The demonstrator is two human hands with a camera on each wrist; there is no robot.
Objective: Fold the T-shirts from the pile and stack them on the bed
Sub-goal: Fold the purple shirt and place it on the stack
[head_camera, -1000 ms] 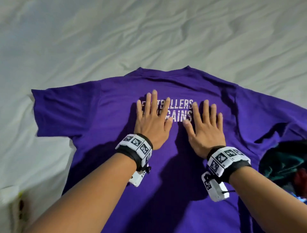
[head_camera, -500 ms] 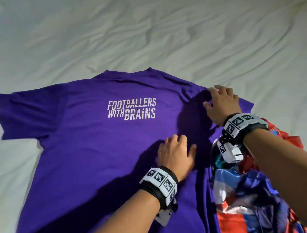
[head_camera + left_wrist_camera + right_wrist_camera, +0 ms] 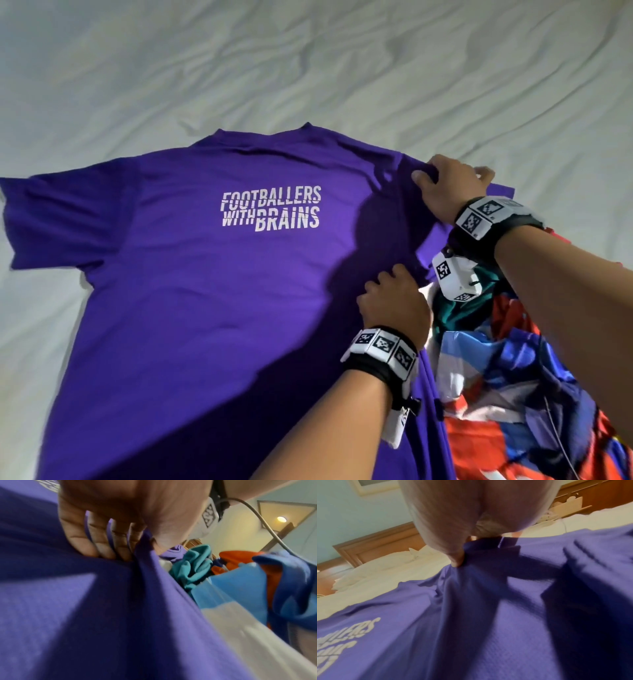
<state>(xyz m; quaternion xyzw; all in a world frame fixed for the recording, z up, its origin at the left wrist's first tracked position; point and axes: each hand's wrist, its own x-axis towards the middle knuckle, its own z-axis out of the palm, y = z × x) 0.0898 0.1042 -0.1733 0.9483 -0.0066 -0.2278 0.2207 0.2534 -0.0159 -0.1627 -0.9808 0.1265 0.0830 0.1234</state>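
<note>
Purple T-shirt lies spread flat on the bed, print side up, collar at the far end. Fabric is a soft matte knit, smooth across the middle and bunched into ridges at the right edge where both hands have it. The bed sheet is white and heavily wrinkled.

Right hand: fingers closed on the shirt at the right shoulder, thumb on top, cloth pinched into a fold. The right wrist view confirms the thumb pressing a gathered ridge of purple cloth.

Left hand: fingers curled into the right side seam lower down, gripping a pleat of the fabric, clear in the left wrist view.

Both wrists carry black bands with white blocks bearing square black-and-white markers.

Pile of clothes sits just beside the shirt's right edge, crumpled: teal, red-orange, blue and white pieces, somewhat glossy. It touches or overlaps the shirt's right sleeve area; the exact boundary is hidden by the right forearm.

Wrist views also show a wooden headboard, pale blue wall and a ceiling light.

Print, white block capitals: "FOOTBALLERS WITH BRAINS".
</note>
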